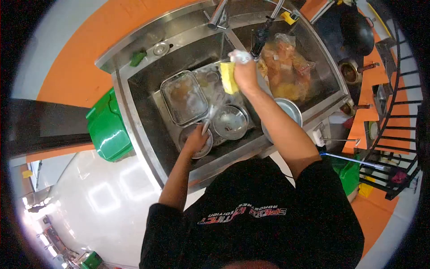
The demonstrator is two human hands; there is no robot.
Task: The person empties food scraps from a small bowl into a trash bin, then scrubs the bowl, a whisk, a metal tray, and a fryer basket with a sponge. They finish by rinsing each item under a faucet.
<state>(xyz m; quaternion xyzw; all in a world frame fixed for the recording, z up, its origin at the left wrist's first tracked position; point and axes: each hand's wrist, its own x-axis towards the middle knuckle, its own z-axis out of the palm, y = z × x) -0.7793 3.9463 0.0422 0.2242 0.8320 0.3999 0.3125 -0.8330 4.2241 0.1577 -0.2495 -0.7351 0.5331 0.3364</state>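
Note:
My right hand [247,77] is closed round a yellow sponge [229,78], raised over the divider between two sink basins, with white foam on the fingers. Down in the left basin, my left hand [195,139] grips a slim silvery utensil [208,119] by one end; its far end is blurred and its kind unclear. Beneath that hand lies a round metal bowl [204,150], partly covered by it. Close to its right sits another round metal bowl [230,122] with soapy water. A rectangular metal tray [184,97] with suds lies behind the left hand.
Clear plastic bags with orange-yellow contents [286,67] fill part of the right basin. A round metal pan [289,112] sits by the divider, partly under my right forearm. Taps [218,15] rise at the back. A green bin [109,125] stands left of the sink.

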